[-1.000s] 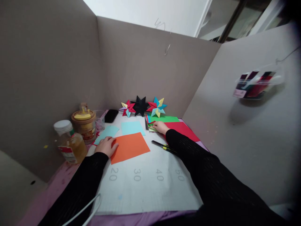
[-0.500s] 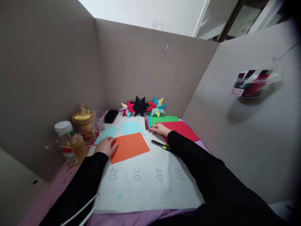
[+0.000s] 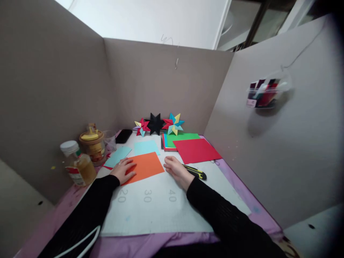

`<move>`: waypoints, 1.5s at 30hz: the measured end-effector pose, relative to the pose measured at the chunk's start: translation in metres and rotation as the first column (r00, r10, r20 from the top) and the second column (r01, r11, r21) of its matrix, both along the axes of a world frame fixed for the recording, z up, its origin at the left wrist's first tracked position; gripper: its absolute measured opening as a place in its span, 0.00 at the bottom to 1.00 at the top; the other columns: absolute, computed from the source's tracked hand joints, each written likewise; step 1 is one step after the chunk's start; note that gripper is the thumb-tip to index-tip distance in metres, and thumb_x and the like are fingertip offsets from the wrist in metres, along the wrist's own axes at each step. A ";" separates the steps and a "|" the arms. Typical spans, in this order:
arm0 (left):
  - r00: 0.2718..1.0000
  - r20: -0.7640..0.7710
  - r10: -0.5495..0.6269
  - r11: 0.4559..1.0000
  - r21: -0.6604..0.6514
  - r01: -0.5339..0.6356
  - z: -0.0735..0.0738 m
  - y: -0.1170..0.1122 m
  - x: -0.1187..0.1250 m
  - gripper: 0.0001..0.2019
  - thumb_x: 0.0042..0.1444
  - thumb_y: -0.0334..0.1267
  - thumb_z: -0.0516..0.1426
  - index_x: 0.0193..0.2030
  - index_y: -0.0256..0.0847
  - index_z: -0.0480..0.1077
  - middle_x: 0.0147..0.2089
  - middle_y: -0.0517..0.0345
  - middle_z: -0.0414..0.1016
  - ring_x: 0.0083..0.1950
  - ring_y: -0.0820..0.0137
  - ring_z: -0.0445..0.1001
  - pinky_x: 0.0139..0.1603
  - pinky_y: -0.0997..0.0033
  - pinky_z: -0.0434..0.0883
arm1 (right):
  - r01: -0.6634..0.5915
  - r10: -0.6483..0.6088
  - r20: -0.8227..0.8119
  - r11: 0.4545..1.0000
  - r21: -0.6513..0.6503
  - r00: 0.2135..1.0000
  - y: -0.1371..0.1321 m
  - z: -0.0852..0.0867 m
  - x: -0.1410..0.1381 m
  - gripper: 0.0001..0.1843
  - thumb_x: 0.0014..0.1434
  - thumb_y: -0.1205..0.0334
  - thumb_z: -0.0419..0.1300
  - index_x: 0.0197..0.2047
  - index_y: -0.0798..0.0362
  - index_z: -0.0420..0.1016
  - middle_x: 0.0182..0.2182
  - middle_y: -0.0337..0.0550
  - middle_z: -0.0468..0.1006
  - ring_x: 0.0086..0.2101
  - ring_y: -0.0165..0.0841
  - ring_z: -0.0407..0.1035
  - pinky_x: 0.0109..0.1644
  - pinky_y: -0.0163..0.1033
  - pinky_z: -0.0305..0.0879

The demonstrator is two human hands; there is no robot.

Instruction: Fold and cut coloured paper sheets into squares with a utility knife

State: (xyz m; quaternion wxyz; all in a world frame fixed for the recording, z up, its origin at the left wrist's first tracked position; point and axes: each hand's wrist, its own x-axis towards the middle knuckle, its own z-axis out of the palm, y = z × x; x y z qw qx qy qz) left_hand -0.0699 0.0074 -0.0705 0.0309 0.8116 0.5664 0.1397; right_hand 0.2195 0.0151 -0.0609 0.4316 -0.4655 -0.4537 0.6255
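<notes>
An orange paper sheet (image 3: 146,166) lies flat on the white cutting mat (image 3: 158,218). My left hand (image 3: 124,170) rests on its left side, fingers spread and flat. Just off the sheet's right edge is my right hand (image 3: 177,171), fingers loosely bent with nothing visible in them. A black and yellow utility knife (image 3: 198,172) lies partly behind my right hand. Beyond that hand a red sheet (image 3: 197,149) overlaps a stack topped by green paper (image 3: 182,139). Two light blue pieces, one square (image 3: 146,147) and one angled piece (image 3: 118,156), lie behind the orange sheet.
Folded paper stars, including a black one (image 3: 155,124), lean on the back panel. At left stand a bottle (image 3: 80,166), a lidded jar (image 3: 94,148) and a clear cup (image 3: 109,140). A phone (image 3: 124,136) lies behind them. A clear container (image 3: 264,93) hangs on the right panel.
My right hand has left the paper stack and come nearer, to the right edge of the orange sheet. My left hand stays on that sheet. The camera view has shifted.
</notes>
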 end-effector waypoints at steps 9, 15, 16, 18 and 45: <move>0.997 0.049 -0.057 0.996 -0.060 0.060 -0.001 0.002 -0.006 0.27 0.51 0.55 0.52 0.54 0.42 0.67 0.61 0.48 0.62 0.61 0.57 0.58 0.60 0.56 0.57 | -0.042 0.046 -0.090 0.998 0.044 0.995 -0.008 0.007 -0.002 0.15 0.48 0.53 0.62 0.36 0.50 0.64 0.33 0.36 0.68 0.32 0.27 0.67 0.34 0.32 0.62; 0.991 0.100 -0.092 0.992 -0.081 0.100 -0.006 0.005 -0.009 0.29 0.48 0.55 0.54 0.54 0.42 0.68 0.60 0.48 0.63 0.62 0.55 0.57 0.60 0.54 0.56 | -0.035 0.031 0.065 0.997 0.063 0.997 -0.009 0.014 0.000 0.17 0.51 0.45 0.58 0.35 0.49 0.63 0.32 0.37 0.67 0.29 0.26 0.65 0.29 0.31 0.59; 0.990 0.105 -0.098 0.991 -0.077 0.106 -0.006 0.005 -0.010 0.29 0.48 0.55 0.55 0.54 0.42 0.68 0.60 0.48 0.63 0.62 0.55 0.57 0.60 0.54 0.56 | -0.053 0.053 0.029 0.999 0.005 0.998 -0.008 0.015 -0.001 0.17 0.51 0.45 0.58 0.35 0.49 0.62 0.32 0.37 0.67 0.29 0.27 0.66 0.30 0.31 0.60; 0.988 0.109 -0.110 0.991 -0.067 0.118 -0.005 0.004 -0.010 0.28 0.48 0.55 0.55 0.54 0.42 0.68 0.59 0.48 0.64 0.62 0.56 0.58 0.60 0.54 0.56 | -0.087 0.082 -0.052 0.992 -0.097 0.995 -0.006 0.014 -0.003 0.18 0.51 0.46 0.59 0.35 0.49 0.61 0.33 0.37 0.66 0.29 0.28 0.69 0.30 0.34 0.62; 0.120 0.939 0.321 0.946 -0.312 -0.084 0.053 -0.031 0.038 0.20 0.37 0.48 0.64 0.34 0.36 0.70 0.29 0.54 0.78 0.32 0.62 0.77 0.35 0.62 0.74 | -0.092 0.150 -0.121 0.916 0.391 0.981 -0.025 0.005 -0.025 0.25 0.49 0.53 0.63 0.50 0.44 0.63 0.52 0.44 0.66 0.48 0.36 0.64 0.47 0.41 0.63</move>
